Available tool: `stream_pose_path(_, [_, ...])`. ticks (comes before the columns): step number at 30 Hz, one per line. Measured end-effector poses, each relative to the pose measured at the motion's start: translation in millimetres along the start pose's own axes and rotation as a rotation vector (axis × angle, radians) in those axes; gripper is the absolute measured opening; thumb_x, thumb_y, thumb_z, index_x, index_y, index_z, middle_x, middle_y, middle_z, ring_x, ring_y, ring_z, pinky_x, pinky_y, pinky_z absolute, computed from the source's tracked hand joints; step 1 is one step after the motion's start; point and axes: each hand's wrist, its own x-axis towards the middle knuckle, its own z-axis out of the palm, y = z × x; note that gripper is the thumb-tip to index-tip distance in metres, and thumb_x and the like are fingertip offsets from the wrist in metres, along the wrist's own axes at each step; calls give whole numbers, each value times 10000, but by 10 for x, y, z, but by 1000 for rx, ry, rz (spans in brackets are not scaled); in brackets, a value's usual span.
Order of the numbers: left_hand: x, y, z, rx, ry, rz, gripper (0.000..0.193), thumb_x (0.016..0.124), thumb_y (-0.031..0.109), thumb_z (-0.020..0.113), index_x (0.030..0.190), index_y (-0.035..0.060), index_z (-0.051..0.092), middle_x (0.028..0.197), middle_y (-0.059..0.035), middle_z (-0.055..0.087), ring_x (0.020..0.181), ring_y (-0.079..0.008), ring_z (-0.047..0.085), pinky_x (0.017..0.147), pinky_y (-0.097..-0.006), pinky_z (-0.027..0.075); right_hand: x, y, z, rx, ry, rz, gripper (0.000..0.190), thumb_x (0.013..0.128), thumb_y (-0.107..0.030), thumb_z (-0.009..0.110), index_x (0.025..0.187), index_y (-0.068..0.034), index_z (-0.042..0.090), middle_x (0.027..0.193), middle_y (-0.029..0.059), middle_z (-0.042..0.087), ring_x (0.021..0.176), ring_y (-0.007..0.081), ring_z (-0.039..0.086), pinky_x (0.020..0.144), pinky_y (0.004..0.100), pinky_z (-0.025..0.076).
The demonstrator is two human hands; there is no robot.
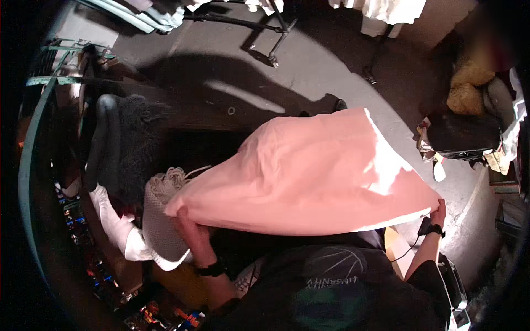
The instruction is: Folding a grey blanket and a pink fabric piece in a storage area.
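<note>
A large pink cloth (298,173) is stretched between my two hands in front of my torso, its far part billowing over a dark area. My left hand (189,225) grips the near left corner, beside a grey-beige knitted textile with fringe (165,207). At the near right corner, my right hand (439,210) pinches the cloth's edge. Bright light falls on the cloth's right side. Whatever lies directly beneath the cloth is hidden.
A dark fringed textile (128,145) and a white cloth (114,223) lie at the left, inside a green metal frame (27,165). Garment racks with wheeled metal legs (275,45) stand beyond the concrete floor (323,49). A dark box-like container (463,134) is at the right.
</note>
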Motion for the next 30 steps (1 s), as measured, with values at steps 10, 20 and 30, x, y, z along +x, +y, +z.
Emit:
stream_pose_path(10, [2068,773,1247,-91,-440,346,293,942,173,510,1138,-35,578,1087,-146,632,1003,-250,634,892,-371,513,521,-3427,1803,131,-208,-642,44,808,0,629,813,-42,614,823,25,640,776,140,638,712,241,515])
stream_pose_path(20, [2465,1234,616,-245,-509,309,286,975,211,526,1160,6,601,1144,-132,644,1069,-221,621,952,-368,498,-959,-4093,2198,-154,-117,-1104,183,930,-125,564,1037,8,627,1009,57,642,928,138,625,810,273,504])
stream_pose_path(30, [1368,634,213,-255,-231,-320,485,952,318,566,1281,-37,536,1245,-164,603,1146,-281,586,1014,-418,438,-1513,-3000,1240,124,31,-595,364,909,-186,577,1230,-14,559,1146,98,624,1078,194,597,976,335,460])
